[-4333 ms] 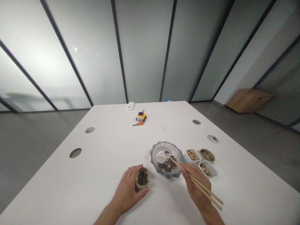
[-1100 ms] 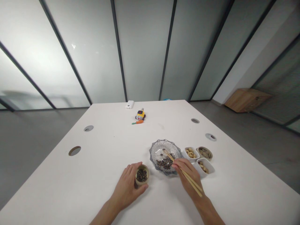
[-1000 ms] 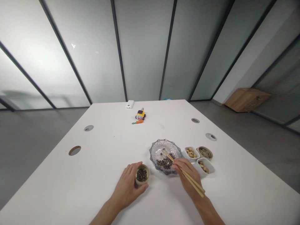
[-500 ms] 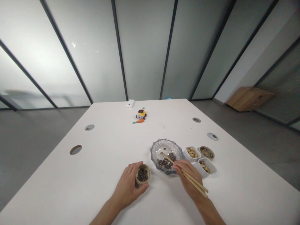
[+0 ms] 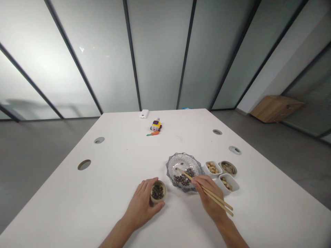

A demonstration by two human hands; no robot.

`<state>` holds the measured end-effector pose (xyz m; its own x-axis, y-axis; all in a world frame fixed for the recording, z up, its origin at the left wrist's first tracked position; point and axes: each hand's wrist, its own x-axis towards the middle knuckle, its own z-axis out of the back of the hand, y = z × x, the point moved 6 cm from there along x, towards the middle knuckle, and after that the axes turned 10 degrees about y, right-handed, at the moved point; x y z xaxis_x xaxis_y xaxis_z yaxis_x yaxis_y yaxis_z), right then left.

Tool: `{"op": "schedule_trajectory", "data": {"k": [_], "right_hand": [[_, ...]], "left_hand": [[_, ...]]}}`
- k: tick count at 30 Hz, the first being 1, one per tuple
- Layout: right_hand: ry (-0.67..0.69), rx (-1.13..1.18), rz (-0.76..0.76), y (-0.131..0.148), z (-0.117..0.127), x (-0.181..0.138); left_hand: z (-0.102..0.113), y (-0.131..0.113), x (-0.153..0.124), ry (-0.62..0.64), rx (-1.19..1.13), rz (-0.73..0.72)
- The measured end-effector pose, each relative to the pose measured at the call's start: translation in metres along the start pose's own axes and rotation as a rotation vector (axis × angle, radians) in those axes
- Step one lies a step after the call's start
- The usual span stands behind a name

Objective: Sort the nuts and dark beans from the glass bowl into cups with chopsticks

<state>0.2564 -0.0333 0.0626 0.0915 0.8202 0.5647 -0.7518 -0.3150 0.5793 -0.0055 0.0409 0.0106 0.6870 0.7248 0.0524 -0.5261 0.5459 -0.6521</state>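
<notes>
My left hand [image 5: 143, 203] is curled around a small round cup [image 5: 164, 196] that stands on the white table; dark beans [image 5: 157, 191] lie inside it. My right hand [image 5: 209, 194] grips a pair of wooden chopsticks [image 5: 218, 200]. Their tips reach into a clear scalloped glass bowl [image 5: 171, 163], by the bowl's left-middle. Many dark beans [image 5: 181, 179] are heaped in the bowl's lower and right parts, with a couple lying apart. Whether the tips pinch a bean is too small to tell.
Right of the bowl stand two white dishes [image 5: 234, 186] with pale nuts and a round container [image 5: 227, 167] of striped seeds. Farther back lie a yellow toy car [image 5: 156, 125], an orange-handled toy screwdriver [image 5: 154, 133] and a white box [image 5: 144, 114]. Round holes [image 5: 84, 165] pierce the table.
The chopstick tips have shifted slightly left in the bowl, and their rear ends have swung a little to the right. My left hand stays on the cup.
</notes>
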Motion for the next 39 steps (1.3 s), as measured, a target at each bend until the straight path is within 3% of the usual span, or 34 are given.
{"op": "schedule_trajectory", "data": {"k": [9,15,21,27,33,39], "right_hand": [[-0.014,0.022,-0.019,-0.003,0.000,-0.004],[-0.113,0.105,-0.108,-0.002,0.013,-0.005],[0.054,0.334,-0.079,0.013,0.000,0.000],[-0.090,0.042,-0.045,0.001,0.008,-0.003],[-0.010,0.006,0.010,-0.021,-0.002,-0.004],[0.016,0.039,0.006,-0.022,-0.007,0.000]], "left_hand": [[0.000,0.000,0.000,-0.003,-0.001,-0.001],[0.001,-0.002,0.000,0.005,-0.008,0.000],[0.000,-0.002,0.000,-0.006,0.003,-0.007],[-0.001,-0.001,0.000,0.015,-0.005,0.000],[-0.001,0.000,0.000,-0.003,-0.006,0.007],[0.000,0.000,-0.001,-0.006,0.001,0.000]]}}
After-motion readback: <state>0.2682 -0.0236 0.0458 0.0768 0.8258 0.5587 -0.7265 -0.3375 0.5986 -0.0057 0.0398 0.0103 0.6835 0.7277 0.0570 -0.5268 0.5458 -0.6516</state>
